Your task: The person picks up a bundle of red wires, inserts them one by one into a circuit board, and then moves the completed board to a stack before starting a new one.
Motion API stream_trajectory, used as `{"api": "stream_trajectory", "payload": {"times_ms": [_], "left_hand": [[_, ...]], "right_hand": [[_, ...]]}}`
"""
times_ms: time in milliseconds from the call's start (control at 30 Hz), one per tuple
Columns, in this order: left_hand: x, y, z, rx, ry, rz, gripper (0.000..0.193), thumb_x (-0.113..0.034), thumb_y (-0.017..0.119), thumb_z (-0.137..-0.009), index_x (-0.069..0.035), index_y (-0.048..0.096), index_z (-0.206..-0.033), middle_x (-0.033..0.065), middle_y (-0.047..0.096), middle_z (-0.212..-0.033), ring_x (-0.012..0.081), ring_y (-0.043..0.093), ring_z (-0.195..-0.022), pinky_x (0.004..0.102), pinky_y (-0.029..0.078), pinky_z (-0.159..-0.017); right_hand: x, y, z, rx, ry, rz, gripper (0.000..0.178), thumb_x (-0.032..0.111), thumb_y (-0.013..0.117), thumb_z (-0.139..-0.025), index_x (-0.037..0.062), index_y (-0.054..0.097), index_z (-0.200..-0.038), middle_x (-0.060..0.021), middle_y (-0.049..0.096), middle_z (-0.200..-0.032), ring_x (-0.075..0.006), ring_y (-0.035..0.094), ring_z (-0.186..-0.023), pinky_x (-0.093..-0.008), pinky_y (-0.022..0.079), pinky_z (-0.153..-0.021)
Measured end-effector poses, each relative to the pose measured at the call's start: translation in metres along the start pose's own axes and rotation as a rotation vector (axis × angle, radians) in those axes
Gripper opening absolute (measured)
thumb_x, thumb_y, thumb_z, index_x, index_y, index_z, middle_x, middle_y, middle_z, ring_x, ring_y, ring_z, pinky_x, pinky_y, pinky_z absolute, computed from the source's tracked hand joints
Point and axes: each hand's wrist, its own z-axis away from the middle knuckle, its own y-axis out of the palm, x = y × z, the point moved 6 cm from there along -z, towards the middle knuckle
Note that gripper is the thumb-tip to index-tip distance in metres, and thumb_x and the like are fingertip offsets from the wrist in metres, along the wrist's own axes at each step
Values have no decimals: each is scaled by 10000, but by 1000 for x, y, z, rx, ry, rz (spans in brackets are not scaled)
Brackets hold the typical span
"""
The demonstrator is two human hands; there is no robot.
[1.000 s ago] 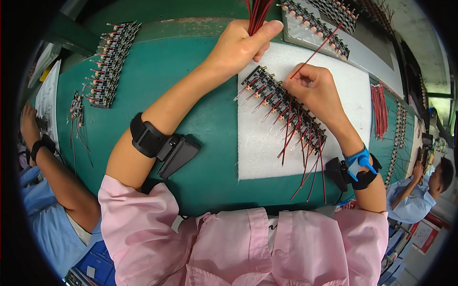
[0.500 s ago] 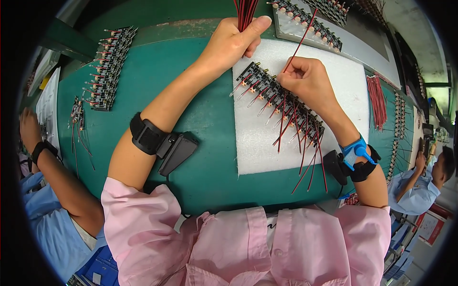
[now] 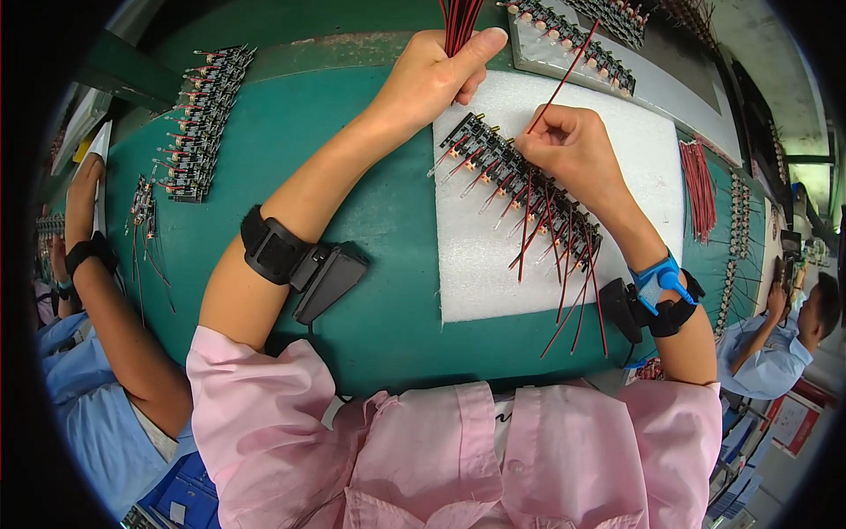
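My left hand [image 3: 438, 78] is closed round a bundle of red and black wires [image 3: 459, 26] above the far edge of the white foam sheet [image 3: 476, 282]. Between the thumb and fingers of my right hand [image 3: 567, 144] is a single red-black wire [image 3: 573, 67], slanting up and to the right. Its lower end is hidden by my fingers, close over a row of small black circuit boards [image 3: 507, 167]. That row lies slantwise on the foam, with short red leads and clear-tipped parts along its near side. Several longer wires [image 3: 564, 300] trail from its right half toward me.
Another board row [image 3: 207, 123] and a few loose boards [image 3: 144, 207] lie left on the green mat [image 3: 379, 203]. More boards rest on a grey tray [image 3: 648, 115] at the far right, near a red wire bundle [image 3: 697, 189]. A co-worker's arm [image 3: 115, 317] is at left.
My right hand keeps its pinch on the wire and has barely moved. The board row has shifted very slightly right. At left, the co-worker's hand has moved up and away.
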Motion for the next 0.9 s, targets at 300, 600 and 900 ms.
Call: {"api": "stream_trajectory", "payload": {"times_ms": [300, 600, 900], "left_hand": [[-5, 1, 2, 25, -4, 13, 467, -431, 436, -816, -86, 362, -510, -11, 358, -476, 67, 366, -458, 210, 278, -445], [-2, 1, 0, 19, -7, 0, 463, -432, 436, -815, -88, 364, -513, -14, 358, -479, 63, 354, -453, 209, 277, -444], [-3, 1, 1, 18, -9, -15, 459, -429, 431, -818, -94, 361, -512, -18, 354, -475, 58, 350, -448, 207, 274, -444]], "right_hand": [[1, 1, 2, -28, -24, 25, 106, 56, 573, -688, 3, 526, -610, 58, 457, -538, 4, 372, -489, -153, 303, -442], [5, 0, 4, -37, -68, 64, 111, 59, 577, -698, -8, 529, -623, 51, 464, -547, 1, 375, -498, -156, 308, -445], [6, -1, 4, -34, -44, 105, 107, 63, 582, -699, -10, 537, -636, 47, 471, -557, -5, 378, -507, -160, 312, -452]]}}
